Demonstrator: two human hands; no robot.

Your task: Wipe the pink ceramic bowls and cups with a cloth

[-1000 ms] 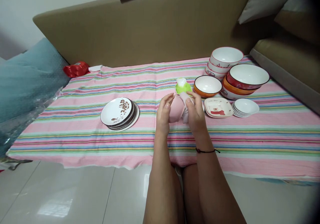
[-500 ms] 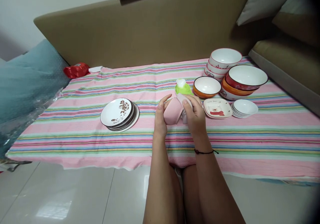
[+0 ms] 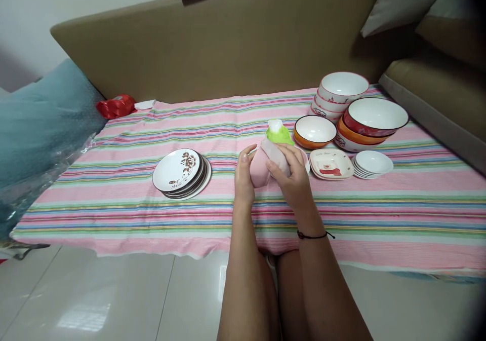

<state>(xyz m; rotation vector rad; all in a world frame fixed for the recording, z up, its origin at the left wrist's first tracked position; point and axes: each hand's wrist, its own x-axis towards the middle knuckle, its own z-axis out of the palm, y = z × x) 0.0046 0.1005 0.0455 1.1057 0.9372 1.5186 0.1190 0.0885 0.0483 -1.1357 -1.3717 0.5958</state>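
My left hand (image 3: 243, 178) is closed round the side of a small pink bowl (image 3: 258, 172), which is tilted above the striped cloth. My right hand (image 3: 297, 178) presses a pale, thin wiping cloth (image 3: 274, 153) against the bowl, with the thumb on the near side. The bowl's inside is largely hidden by the cloth and fingers. Just beyond my hands sits a green and white leaf-shaped dish (image 3: 279, 133). A pink dish (image 3: 306, 161) shows partly behind my right hand, beside a square bear-patterned plate (image 3: 331, 164).
On the striped cloth (image 3: 125, 219), flower-patterned plates (image 3: 176, 171) are stacked to the left. At the right stand an orange bowl (image 3: 314, 132), white-and-red bowls (image 3: 343, 87), large nested bowls (image 3: 375, 118) and small white dishes (image 3: 373, 163). A red package (image 3: 116, 107) lies far left.
My right hand and the wiping cloth have shifted left over the bowl, covering more of it. The bowl has turned slightly, and the pink dish behind my right hand shows more.
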